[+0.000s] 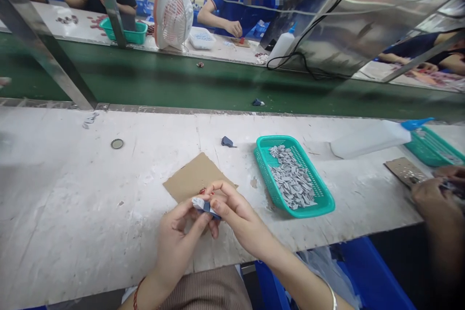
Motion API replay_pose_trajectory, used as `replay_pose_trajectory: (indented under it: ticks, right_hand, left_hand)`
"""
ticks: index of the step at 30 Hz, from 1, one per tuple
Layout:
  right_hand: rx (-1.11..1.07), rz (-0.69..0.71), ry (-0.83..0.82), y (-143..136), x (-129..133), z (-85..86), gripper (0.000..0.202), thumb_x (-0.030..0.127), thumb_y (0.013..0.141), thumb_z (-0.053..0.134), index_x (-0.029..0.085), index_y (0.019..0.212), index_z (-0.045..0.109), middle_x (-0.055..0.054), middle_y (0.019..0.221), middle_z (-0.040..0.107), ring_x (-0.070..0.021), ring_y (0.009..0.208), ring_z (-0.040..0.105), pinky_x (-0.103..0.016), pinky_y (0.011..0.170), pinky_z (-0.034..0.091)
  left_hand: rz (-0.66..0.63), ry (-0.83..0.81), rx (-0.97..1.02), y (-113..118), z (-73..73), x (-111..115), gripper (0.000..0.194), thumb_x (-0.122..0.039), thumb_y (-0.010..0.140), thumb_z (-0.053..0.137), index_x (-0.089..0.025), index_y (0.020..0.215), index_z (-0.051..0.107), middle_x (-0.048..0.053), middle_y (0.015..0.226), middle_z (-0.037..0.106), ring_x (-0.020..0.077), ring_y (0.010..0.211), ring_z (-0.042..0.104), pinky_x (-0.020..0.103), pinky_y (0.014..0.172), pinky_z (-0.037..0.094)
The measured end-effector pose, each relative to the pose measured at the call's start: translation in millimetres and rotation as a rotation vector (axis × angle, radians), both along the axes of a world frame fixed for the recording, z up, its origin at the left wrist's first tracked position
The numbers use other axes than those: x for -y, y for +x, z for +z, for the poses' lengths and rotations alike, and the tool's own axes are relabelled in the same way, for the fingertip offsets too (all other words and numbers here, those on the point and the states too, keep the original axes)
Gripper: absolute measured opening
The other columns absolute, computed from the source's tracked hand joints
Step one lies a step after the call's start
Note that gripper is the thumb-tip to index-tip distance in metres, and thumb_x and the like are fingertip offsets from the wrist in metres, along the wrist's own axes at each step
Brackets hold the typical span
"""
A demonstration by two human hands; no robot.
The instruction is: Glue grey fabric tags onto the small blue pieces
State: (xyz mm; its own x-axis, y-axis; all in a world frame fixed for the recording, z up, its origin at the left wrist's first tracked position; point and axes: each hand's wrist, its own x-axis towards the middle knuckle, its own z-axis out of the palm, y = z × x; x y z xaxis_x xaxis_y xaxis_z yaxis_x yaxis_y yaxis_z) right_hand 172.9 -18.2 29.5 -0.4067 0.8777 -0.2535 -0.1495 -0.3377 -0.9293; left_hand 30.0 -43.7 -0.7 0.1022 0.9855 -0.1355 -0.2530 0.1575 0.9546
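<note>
Between the fingertips of both hands is a small dark-blue and light-grey plastic part (pixel 206 207). My left hand (pixel 179 232) pinches it from the left with thumb and fingers. From the right, my right hand (pixel 238 213) grips the same part, its thumb and fingers closed on it. Just beyond the fingers lies a square of brown cardboard (pixel 196 174), with some small red bits on its near part, partly hidden by my hands. To the right stands a green basket (pixel 258 162) holding many small grey pieces.
A dark-blue part (pixel 227 142) and a bottle cap (pixel 116 144) lie on the white table (pixel 72 213). A white bottle with a blue nozzle (pixel 370 139) lies on its side at right, near a co-worker's hands (pixel 432 193). Beyond runs a green belt (pixel 152 77) with metal posts.
</note>
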Motion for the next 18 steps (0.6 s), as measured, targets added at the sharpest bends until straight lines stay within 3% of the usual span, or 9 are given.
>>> replay_pose_trajectory:
  ticks: [3, 5, 8, 10, 14, 15, 18]
  right_hand:
    - [-0.023, -0.121, 0.021, -5.2, 4.4, -6.4, 0.032, 0.048, 0.089, 0.064, 0.024, 0.103, 0.049, 0.002, 0.082, 0.062, -0.0097, 0.061, 0.054, -0.022, 0.056, 0.044]
    - [0.02, -0.122, 0.044, -3.3, 5.1, -5.3, 0.031, 0.047, 0.089, 0.065, 0.025, 0.105, 0.051, 0.002, 0.083, 0.063, -0.0126, 0.071, 0.059, -0.024, 0.064, 0.047]
    - [0.198, -0.026, 0.14, 16.7, -1.3, 3.0, 0.029, 0.049, 0.098, 0.046, 0.022, 0.103, 0.059, -0.001, 0.079, 0.064, -0.0152, 0.072, 0.062, -0.028, 0.066, 0.05]
    - [0.435, -0.031, 0.291, 45.7, -13.3, 9.1, 0.036, 0.044, 0.102, 0.037, 0.02, 0.1, 0.064, -0.003, 0.081, 0.068, -0.0173, 0.074, 0.064, -0.03, 0.068, 0.051]
    - [1.248, -0.275, 0.681, 129.5, -54.9, 8.3, 0.024, 0.028, 0.098, 0.046, 0.017, 0.107, 0.065, -0.009, 0.103, 0.07, -0.0234, 0.094, 0.065, -0.035, 0.079, 0.051]
    - [1.451, -0.225, 0.743, 150.1, -66.5, 4.8, 0.025, 0.024, 0.097, 0.044, 0.016, 0.108, 0.065, -0.011, 0.106, 0.07, -0.0245, 0.095, 0.064, -0.036, 0.08, 0.051]
    - [1.581, -0.114, 0.79, 194.7, -94.9, -8.1, 0.02, 0.016, 0.091, 0.05, 0.014, 0.101, 0.068, -0.013, 0.104, 0.07, -0.0289, 0.098, 0.063, -0.039, 0.082, 0.05]
  left_hand:
    - [-0.015, 0.017, -0.023, 5.2, -0.4, -0.2, 0.035, -0.034, 0.085, 0.067, -0.019, 0.116, 0.067, 0.006, 0.09, 0.074, 0.0197, 0.08, 0.069, 0.03, 0.075, 0.055]
    - [0.002, -0.001, -0.09, 8.8, -0.7, -1.7, 0.041, -0.034, 0.078, 0.075, -0.02, 0.116, 0.067, 0.008, 0.106, 0.073, 0.0222, 0.094, 0.068, 0.03, 0.082, 0.054]
    - [-0.016, -0.063, -0.117, 10.4, -0.3, -6.5, 0.035, -0.037, 0.079, 0.074, -0.02, 0.11, 0.068, 0.007, 0.1, 0.073, 0.0218, 0.093, 0.068, 0.029, 0.08, 0.055]
    - [-0.025, -0.077, -0.11, 5.7, 1.4, -12.5, 0.034, -0.039, 0.084, 0.069, -0.02, 0.112, 0.066, 0.007, 0.099, 0.073, 0.0218, 0.094, 0.069, 0.03, 0.082, 0.056]
    - [0.054, -0.019, -0.287, -19.3, 8.3, -37.5, 0.04, -0.041, 0.086, 0.065, -0.021, 0.12, 0.062, 0.007, 0.108, 0.071, 0.0218, 0.102, 0.067, 0.033, 0.092, 0.054]
    - [0.078, 0.015, -0.357, -27.2, 9.9, -47.9, 0.041, -0.041, 0.085, 0.066, -0.022, 0.12, 0.062, 0.007, 0.11, 0.071, 0.0218, 0.103, 0.066, 0.033, 0.093, 0.053]
    - [0.146, 0.15, -0.553, -49.1, 10.6, -91.5, 0.043, -0.042, 0.083, 0.065, -0.02, 0.121, 0.061, 0.009, 0.113, 0.07, 0.0225, 0.1, 0.066, 0.035, 0.093, 0.052]
